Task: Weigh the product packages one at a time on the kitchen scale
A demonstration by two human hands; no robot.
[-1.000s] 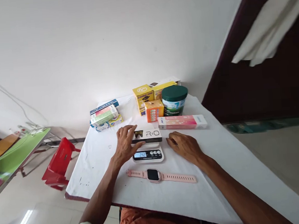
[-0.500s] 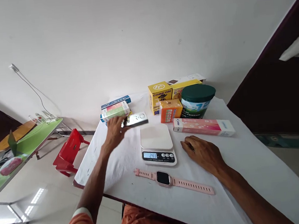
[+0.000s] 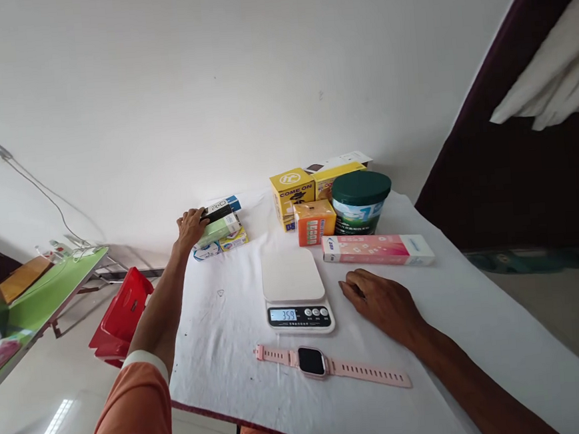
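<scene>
My left hand (image 3: 190, 227) is at the far left of the table, its fingers closed on the end of a black and white box (image 3: 219, 210). That box lies on top of a small stack, above a green carton (image 3: 217, 230) and a yellow, white and blue box (image 3: 221, 245). Curled on the cloth, my right hand (image 3: 380, 298) rests to the right of a white kitchen scale (image 3: 293, 275), with nothing visible in it. The bare scale's display reads 359, apparently with a minus sign. A pink smartwatch (image 3: 311, 362) lies flat in front of the scale.
Behind the scale stand a yellow box (image 3: 292, 193), an orange packet (image 3: 315, 222) and a dark-green-lidded tub (image 3: 362, 204). A long pink carton (image 3: 378, 249) lies in front of the tub. On the floor at left are a red chair (image 3: 121, 317) and a green table (image 3: 64, 285).
My left hand has carried the black and white box left and back, from beside the scale onto the stack. The display went from 241 to 359. My right hand stays put; the view has shifted.
</scene>
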